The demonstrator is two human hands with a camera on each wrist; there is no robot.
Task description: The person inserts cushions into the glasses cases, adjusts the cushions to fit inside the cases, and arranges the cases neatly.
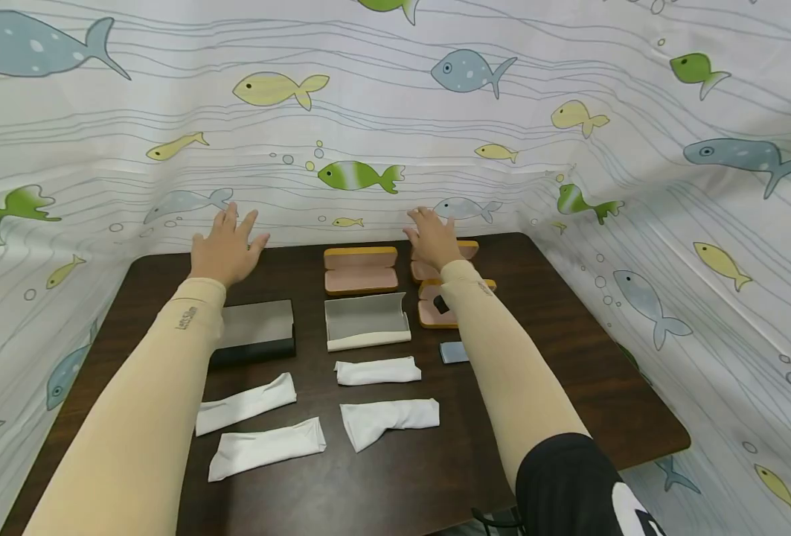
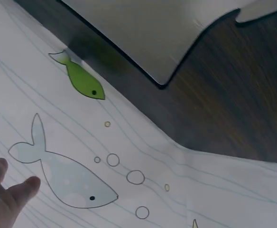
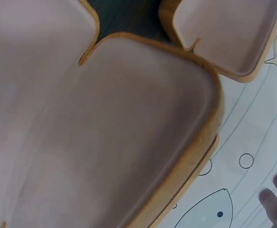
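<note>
My left hand (image 1: 228,249) is raised over the table's back left, fingers spread and holding nothing. Nearest below it lies an opened black case with grey lining (image 1: 257,324). In the left wrist view only some fingers show, with that hand (image 2: 8,197) at the lower left. My right hand (image 1: 433,238) hovers at the back right, also holding nothing. Beneath it and its forearm sit opened yellow-edged cases with pink lining (image 1: 438,316), partly hidden; one contains a small black item (image 1: 440,304). A large pink-lined case (image 3: 124,118) fills much of the right wrist view.
Another pink-lined case (image 1: 360,279) stands open at the back middle, behind a cream case with grey lining (image 1: 367,316). Several white folded cloth pieces (image 1: 378,371) lie in front. A blue-grey folded piece (image 1: 453,352) is partly under the right forearm. A fish-print curtain (image 1: 382,119) surrounds the dark table (image 1: 596,357).
</note>
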